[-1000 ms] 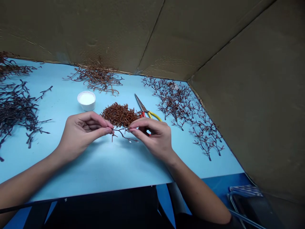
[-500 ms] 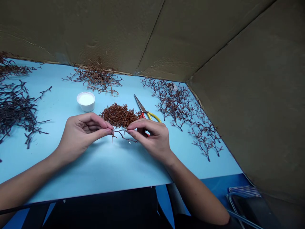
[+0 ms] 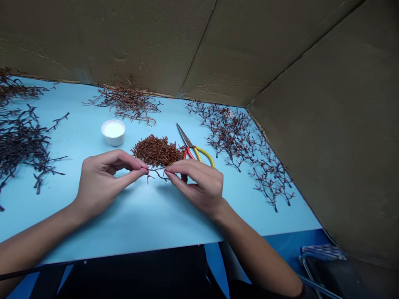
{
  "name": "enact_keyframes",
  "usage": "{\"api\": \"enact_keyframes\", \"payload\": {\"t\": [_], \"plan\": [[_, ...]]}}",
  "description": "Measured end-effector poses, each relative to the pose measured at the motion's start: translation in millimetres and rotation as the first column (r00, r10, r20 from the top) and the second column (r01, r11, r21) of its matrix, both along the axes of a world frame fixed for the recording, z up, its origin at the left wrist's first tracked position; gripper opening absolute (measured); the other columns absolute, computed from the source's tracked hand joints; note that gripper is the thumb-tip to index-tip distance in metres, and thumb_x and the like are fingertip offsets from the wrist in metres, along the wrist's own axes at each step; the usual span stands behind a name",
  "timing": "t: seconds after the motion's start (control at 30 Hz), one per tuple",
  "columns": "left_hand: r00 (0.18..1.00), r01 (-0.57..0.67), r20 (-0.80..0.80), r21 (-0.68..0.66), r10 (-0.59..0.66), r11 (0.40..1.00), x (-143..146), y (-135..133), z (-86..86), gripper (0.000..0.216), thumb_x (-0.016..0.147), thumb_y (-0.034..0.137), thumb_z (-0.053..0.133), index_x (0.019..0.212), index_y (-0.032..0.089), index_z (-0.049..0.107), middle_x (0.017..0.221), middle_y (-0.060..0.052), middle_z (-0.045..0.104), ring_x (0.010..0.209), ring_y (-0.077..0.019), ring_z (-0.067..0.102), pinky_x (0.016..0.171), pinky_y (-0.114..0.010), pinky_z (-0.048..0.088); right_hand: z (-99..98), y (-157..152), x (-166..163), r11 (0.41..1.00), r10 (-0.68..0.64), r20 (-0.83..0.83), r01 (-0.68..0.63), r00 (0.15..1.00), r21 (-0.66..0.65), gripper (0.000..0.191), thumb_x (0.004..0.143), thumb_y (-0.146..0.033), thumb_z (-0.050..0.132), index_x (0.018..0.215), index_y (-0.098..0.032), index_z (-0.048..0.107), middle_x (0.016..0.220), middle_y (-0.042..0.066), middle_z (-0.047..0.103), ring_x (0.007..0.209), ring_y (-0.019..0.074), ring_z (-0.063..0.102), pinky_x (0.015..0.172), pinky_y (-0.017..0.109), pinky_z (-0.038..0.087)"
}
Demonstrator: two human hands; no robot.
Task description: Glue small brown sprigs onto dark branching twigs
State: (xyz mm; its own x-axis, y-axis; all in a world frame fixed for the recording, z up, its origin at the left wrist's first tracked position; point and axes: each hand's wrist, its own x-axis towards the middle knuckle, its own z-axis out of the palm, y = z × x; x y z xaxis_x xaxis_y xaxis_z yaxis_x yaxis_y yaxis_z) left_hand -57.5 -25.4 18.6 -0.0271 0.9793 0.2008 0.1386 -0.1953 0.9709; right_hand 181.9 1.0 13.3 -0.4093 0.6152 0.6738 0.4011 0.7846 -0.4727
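Observation:
Between my hands is a thin, dark, branched twig point(image 3: 160, 173), held above the blue-white tabletop. My left hand point(image 3: 107, 176) pinches its left end between thumb and fingertips, and small side shoots hang just below that grip. From the other side, my right hand point(image 3: 199, 182) is closed in a pinch at the twig's right part. Whether a smaller piece is also between those fingertips is hidden. Right behind the fingertips lies a heap of short reddish-brown stem pieces point(image 3: 157, 150). A small white cup point(image 3: 113, 133) with white contents stands behind my left hand.
Long-nosed pliers point(image 3: 188, 143) with red and yellow handles lie behind my right hand. Branched brown twigs point(image 3: 230, 133) spread along the right side. Dark twigs point(image 3: 21, 141) are piled at left, curly brown stems point(image 3: 127, 101) at the back. Brown panels point(image 3: 140, 41) wall the table.
The twig has turned slightly, and less of its right end shows past my right fingers. My right hand has shifted a little, uncovering more of the pliers' handles. Both pinches stay closed.

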Motion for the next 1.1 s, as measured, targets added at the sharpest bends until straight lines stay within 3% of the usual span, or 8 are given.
{"api": "enact_keyframes", "payload": {"t": [0.27,0.4,0.5,0.63,0.73,0.9,1.0,1.1], "plan": [[0.999,0.03,0.015,0.002,-0.03,1.0,2,0,0.2,0.012,0.083,0.023,0.09,0.08,0.025,0.078,0.087,-0.001,0.083,0.087,-0.0215,0.081,0.088,-0.035,0.069,-1.4,0,1,0.998,0.01,0.04,-0.013,0.999,0.059,0.014,0.097,-0.012,0.076,0.103,-0.024,0.08,0.095,0.004,0.086,0.083,0.0195,0.082,0.073,0.033,0.068],[1.0,0.005,-0.001,-0.017,-0.005,1.0,0,2,2.2,0.014,0.082,0.026,0.091,0.079,0.024,0.077,0.088,-0.002,0.084,0.086,-0.0225,0.082,0.086,-0.035,0.07,0.8,0,3,0.997,-0.022,-0.028,0.019,0.999,-0.078,0.014,0.095,-0.022,0.081,0.109,-0.025,0.079,0.096,0.003,0.085,0.07,0.0155,0.077,0.064,0.03,0.064],[0.998,-0.061,0.028,-0.026,0.062,0.998,-6,7,4.3,0.015,0.08,0.023,0.091,0.08,0.023,0.076,0.092,-0.003,0.085,0.084,-0.0212,0.081,0.085,-0.033,0.07,1.8,5,10,0.968,-0.162,-0.099,0.138,0.982,-0.209,0.013,0.099,-0.029,0.077,0.111,-0.024,0.077,0.089,0.001,0.082,0.059,0.0121,0.066,0.056,0.028,0.056],[0.988,-0.109,0.109,-0.035,0.112,0.993,-13,13,4.3,0.017,0.079,0.02,0.091,0.082,0.022,0.075,0.094,-0.002,0.085,0.089,-0.0208,0.082,0.087,-0.031,0.069,-1.6,16,20,0.978,-0.049,0.268,0.1,0.962,-0.181,0.008,0.102,-0.022,0.069,0.106,-0.022,0.077,0.095,0.003,0.081,0.069,0.0133,0.067,0.064,0.029,0.052],[0.988,-0.097,0.115,-0.062,0.103,0.993,-13,15,2.5,0.017,0.078,0.023,0.092,0.082,0.022,0.075,0.094,-0.004,0.084,0.09,-0.0224,0.082,0.088,-0.033,0.07,-6.8,18,21,0.995,0.029,0.589,0.033,0.808,-0.094,0.014,0.105,-0.021,0.064,0.111,-0.023,0.077,0.103,0.005,0.081,0.087,0.0183,0.073,0.065,0.029,0.046],[0.992,-0.073,0.093,-0.073,0.08,0.995,-10,13,1.0,0.018,0.079,0.026,0.092,0.082,0.021,0.075,0.093,-0.005,0.084,0.088,-0.0226,0.082,0.087,-0.034,0.07,-13.3,15,18,0.998,-0.058,0.723,0.044,0.689,0.038,0.024,0.106,-0.011,0.055,0.105,-0.02,0.077,0.102,0.007,0.077,0.079,0.0171,0.066,0.059,0.03,0.036],[0.992,-0.073,0.098,-0.067,0.079,0.995,-10,12,1.9,0.016,0.079,0.023,0.091,0.082,0.022,0.075,0.093,-0.005,0.084,0.087,-0.0215,0.082,0.086,-0.032,0.07,-13.6,16,18,0.997,-0.062,0.622,0.071,0.78,0.011,0.022,0.108,-0.016,0.057,0.103,-0.021,0.077,0.102,0.007,0.077,0.078,0.0168,0.067,0.059,0.029,0.04],[0.99,-0.071,0.12,-0.063,0.078,0.996,-9,12,3.2,0.016,0.08,0.019,0.09,0.081,0.022,0.075,0.093,-0.003,0.085,0.086,-0.02,0.082,0.085,-0.03,0.07,-9.3,18,18,0.992,0.046,0.28,-0.011,0.959,-0.128,0.013,0.105,-0.023,0.067,0.099,-0.022,0.079,0.1,0.006,0.078,0.084,0.0175,0.071,0.068,0.03,0.053]]}}
